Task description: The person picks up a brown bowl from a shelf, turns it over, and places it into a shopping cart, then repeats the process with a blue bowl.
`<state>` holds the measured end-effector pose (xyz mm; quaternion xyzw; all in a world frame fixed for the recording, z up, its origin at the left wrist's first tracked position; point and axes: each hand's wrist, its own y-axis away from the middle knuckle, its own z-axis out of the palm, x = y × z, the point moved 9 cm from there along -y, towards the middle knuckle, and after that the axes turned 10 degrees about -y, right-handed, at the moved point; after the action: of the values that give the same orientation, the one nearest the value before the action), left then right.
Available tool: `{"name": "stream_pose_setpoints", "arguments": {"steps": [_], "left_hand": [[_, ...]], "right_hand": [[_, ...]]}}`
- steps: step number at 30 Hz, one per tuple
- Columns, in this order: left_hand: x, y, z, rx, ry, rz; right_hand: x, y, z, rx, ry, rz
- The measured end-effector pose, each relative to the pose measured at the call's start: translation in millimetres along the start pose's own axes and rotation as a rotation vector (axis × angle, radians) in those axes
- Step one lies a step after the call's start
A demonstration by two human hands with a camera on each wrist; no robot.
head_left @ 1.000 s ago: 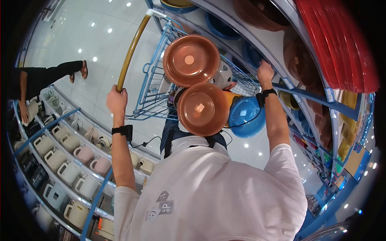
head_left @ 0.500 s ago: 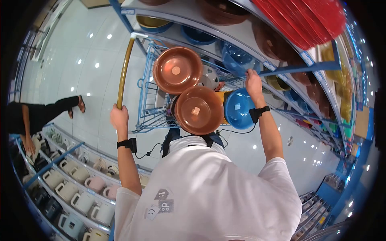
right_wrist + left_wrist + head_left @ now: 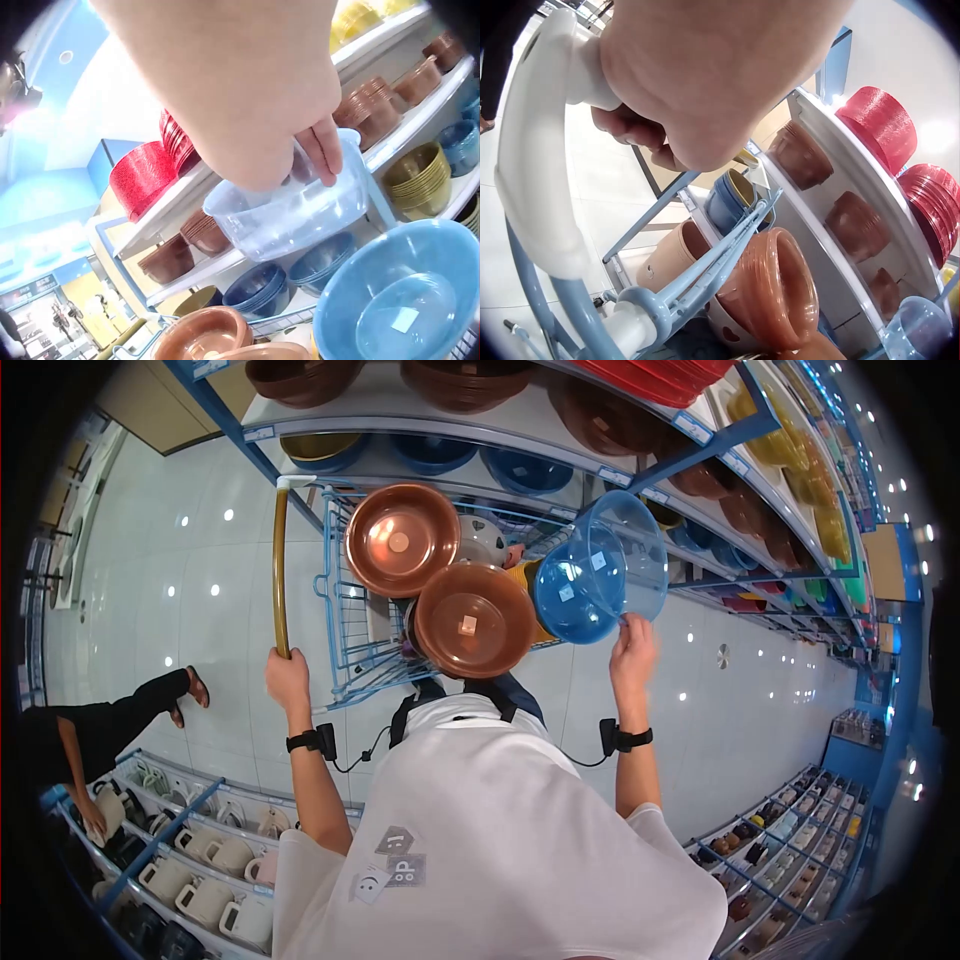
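Observation:
My left hand grips the yellow-brown handle bar of a blue wire shopping cart. At the near right of the cart, my right hand pinches the rim of a translucent light-blue basin. In the right wrist view that basin hangs tilted from the fingers. From the head view it overlaps a deeper blue basin sitting on the cart's load. Two copper-brown basins lie beside that one, their open sides up.
Shelves beyond the cart hold stacked brown, blue, yellow and red basins. A white patterned pot sits in the cart. Behind at the left, a rack carries pitchers and kettles. A person in black reaches toward that rack.
My right hand has drawn back from the shelf, bringing the translucent basin out over the cart's right side. My left hand stays on the handle. The head view has turned toward the shelves.

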<state>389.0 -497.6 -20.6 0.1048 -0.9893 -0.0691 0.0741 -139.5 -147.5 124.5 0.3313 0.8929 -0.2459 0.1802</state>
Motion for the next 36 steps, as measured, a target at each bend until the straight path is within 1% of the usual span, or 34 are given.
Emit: {"name": "stream_pose_setpoints", "arguments": {"steps": [1, 3, 4, 6, 7, 9, 10, 12, 16, 18, 23, 26, 28, 29, 30, 32, 34, 35, 36], "left_hand": [[-1, 1, -1, -0.013, 0.01, -0.016], [0, 2, -2, -0.001, 0.012, -0.004], [0, 1, -2, 0.01, 0.015, 0.005], [-3, -1, 1, 0.0, 0.012, -0.01], [-5, -1, 3, -0.016, 0.007, -0.022], [-5, 0, 2, -0.012, 0.014, -0.024], [-5, 1, 1, -0.009, 0.021, -0.021], [-6, 1, 3, 0.0, 0.02, -0.021], [-6, -1, 4, 0.005, 0.01, -0.023], [-6, 0, 3, 0.012, 0.002, -0.031], [-5, 1, 4, 0.009, -0.026, -0.059], [-3, 2, 1, 0.014, -0.045, -0.065], [-1, 3, -2, 0.028, -0.054, -0.065], [-2, 3, -1, 0.023, -0.061, -0.08], [-2, 2, 0, 0.019, -0.067, -0.082], [-4, 3, 0, 0.011, -0.081, -0.102], [-3, 2, 0, 0.01, -0.079, -0.11], [-5, 2, 1, 0.007, -0.086, -0.124], [-5, 2, 2, 0.013, -0.1, -0.129]], "right_hand": [[5, 11, 5, 0.003, 0.003, 0.004], [25, 29, 33, -0.157, 0.005, 0.158], [26, 35, 37, -0.155, 0.001, 0.156], [31, 47, 59, -0.376, 0.109, 0.206], [32, 46, 61, -0.377, 0.108, 0.204], [39, 47, 80, -0.543, 0.067, 0.223], [41, 42, 84, -0.547, 0.067, 0.22], [36, 23, 89, -0.534, 0.045, 0.132], [26, -29, 96, -0.568, 0.06, 0.153], [18, -60, 101, -0.569, 0.111, 0.113], [17, -136, 126, -0.599, 0.181, 0.089], [36, -181, 161, -0.638, 0.214, 0.07], [38, -202, 183, -0.676, 0.219, 0.054], [30, -212, 190, -0.707, 0.24, 0.027], [25, -220, 199, -0.738, 0.261, 0.0], [32, -233, 223, -0.784, 0.265, -0.007], [37, -245, 249, -0.774, 0.25, -0.077], [38, -247, 259, -0.833, 0.224, -0.037], [44, -249, 271, -0.846, 0.22, -0.045]]}}
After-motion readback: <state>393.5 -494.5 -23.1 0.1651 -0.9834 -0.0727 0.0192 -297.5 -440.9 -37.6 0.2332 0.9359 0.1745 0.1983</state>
